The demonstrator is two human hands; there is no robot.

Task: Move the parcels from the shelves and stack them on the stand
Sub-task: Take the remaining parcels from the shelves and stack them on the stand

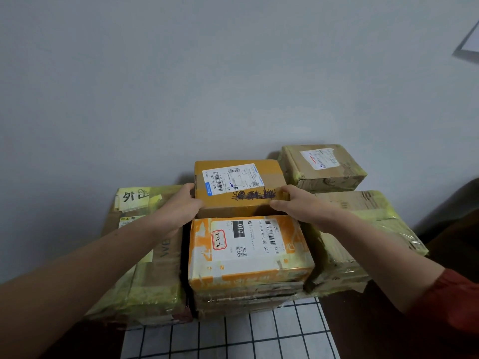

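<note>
Head view: left hand [178, 211] and right hand [298, 203] apparently clasp brown parcel [239, 189].

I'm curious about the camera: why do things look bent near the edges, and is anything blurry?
Head view: the wide-angle lens splays the checkered cloth lines; corners darken; light is soft, with faint shadows on the wall behind the held box; small label print blurs.

1. Wall [233, 73]: plain pale grey, filling the upper field.
2. Sheet [470, 44]: white, dark-edged, at upper right, cut off by the frame.
3. Checked cloth [233, 338]: white with black grid lines, bottom centre.
</note>
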